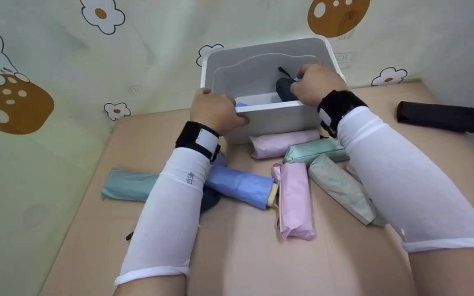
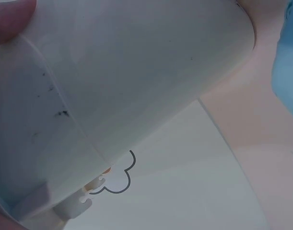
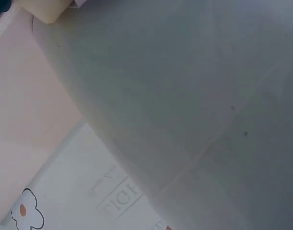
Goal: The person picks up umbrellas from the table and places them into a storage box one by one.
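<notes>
Nearest the head camera are two forearms in white fabric sleeves, each ending in a black wrist strap. Ahead of them, on the pale pink tabletop (image 1: 228,246), lie folded compact umbrellas in fabric sleeves: a pink folded umbrella (image 1: 296,201) at centre, a periwinkle-blue folded umbrella (image 1: 243,186) at its 9 o'clock, a teal folded umbrella (image 1: 126,186) further out at 9 o'clock and partly behind the left sleeve, and a sage-green folded umbrella (image 1: 342,189) at 3 o'clock. At 12 o'clock from the pink one lie a lilac folded umbrella (image 1: 283,143) and a mint-green folded umbrella (image 1: 315,150), both just in front of the bin. The white rectangular plastic bin (image 1: 261,117) stands at the table's 12 o'clock against the flower-patterned wall. The left hand (image 1: 216,110) grips the bin's near rim at its left corner, fingers curled over the edge; the left wrist view shows only the bin's white wall (image 2: 136,72) close up with a fingertip at the top left. The right hand (image 1: 317,84) is inside the bin at its right side, fingers closed around a dark navy folded umbrella (image 1: 285,88), which stands tilted within the bin. The right wrist view shows grey bin wall and nothing of the grip. A black folded umbrella (image 1: 440,116) lies well apart at 2 o'clock near the table's right edge.
</notes>
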A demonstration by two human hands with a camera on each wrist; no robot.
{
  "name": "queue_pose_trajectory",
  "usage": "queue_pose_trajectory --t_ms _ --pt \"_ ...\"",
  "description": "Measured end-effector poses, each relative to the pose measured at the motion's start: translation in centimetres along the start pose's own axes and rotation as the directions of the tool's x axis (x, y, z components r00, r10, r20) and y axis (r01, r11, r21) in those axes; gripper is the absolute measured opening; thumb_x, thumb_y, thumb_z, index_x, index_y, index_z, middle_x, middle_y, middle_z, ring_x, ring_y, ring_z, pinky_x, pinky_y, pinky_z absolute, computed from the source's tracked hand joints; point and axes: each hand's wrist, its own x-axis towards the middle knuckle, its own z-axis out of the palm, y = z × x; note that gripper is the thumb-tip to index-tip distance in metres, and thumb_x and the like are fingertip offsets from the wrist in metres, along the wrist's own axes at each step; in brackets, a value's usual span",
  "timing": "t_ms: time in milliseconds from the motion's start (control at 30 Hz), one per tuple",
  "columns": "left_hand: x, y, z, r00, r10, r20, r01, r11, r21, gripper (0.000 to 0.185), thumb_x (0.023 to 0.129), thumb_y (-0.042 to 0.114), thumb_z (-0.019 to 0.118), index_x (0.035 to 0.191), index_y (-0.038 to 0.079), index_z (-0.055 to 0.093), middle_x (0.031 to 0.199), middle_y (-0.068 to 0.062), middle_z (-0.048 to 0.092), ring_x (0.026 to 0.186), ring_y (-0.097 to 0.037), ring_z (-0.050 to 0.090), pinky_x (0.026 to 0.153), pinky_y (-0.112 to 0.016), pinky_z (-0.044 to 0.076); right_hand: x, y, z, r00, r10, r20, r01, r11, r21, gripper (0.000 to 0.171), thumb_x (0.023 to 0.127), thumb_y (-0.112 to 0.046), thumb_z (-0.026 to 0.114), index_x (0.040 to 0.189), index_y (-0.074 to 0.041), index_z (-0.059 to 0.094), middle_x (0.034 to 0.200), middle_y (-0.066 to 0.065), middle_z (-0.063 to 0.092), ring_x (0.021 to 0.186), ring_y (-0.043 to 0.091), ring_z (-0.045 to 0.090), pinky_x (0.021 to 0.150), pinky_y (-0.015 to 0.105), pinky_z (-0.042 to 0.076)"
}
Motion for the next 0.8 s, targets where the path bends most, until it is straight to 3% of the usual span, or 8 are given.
queue_pose_trajectory --t_ms 333,533,800 --pt "-0.02 0.04 0.03 1.000 -0.007 -0.006 0.007 1.000 0.000 0.045 0.087 0.062 0.066 0.080 0.018 0.068 0.073 0.001 0.068 0.092 -0.024 0.072 0.125 -0.050 0.028 0.01 -0.10 -0.19 0.998 0.001 0.059 0.001 1.000 -0.022 0.060 0.104 -0.042 0.053 0.155 -0.012 0.051 0.152 0.017 0.058 0.130 0.039 0.056 0.110 0.058 0.045" --pt "-0.14 0.08 -0.03 1.000 -0.001 -0.005 0.001 1.000 0.003 0.045 0.088 0.061 0.066 0.080 0.017 0.068 0.072 0.000 0.068 0.093 -0.024 0.072 0.125 -0.050 0.028 0.08 -0.10 -0.08 0.997 0.012 0.072 -0.010 1.000 -0.027 0.060 0.103 -0.044 0.053 0.153 -0.011 0.052 0.149 0.018 0.060 0.127 0.039 0.057 0.110 0.058 0.046" --pt "-0.35 -0.08 0.11 1.000 0.001 -0.023 -0.001 1.000 -0.004 0.046 0.087 0.061 0.065 0.074 0.017 0.065 0.069 0.001 0.066 0.088 -0.023 0.071 0.124 -0.051 0.029 -0.26 -0.26 -0.02 0.998 -0.034 0.057 0.037 0.998 -0.058 0.057 0.101 -0.042 0.053 0.147 -0.008 0.059 0.147 0.018 0.063 0.129 0.039 0.059 0.110 0.056 0.046"
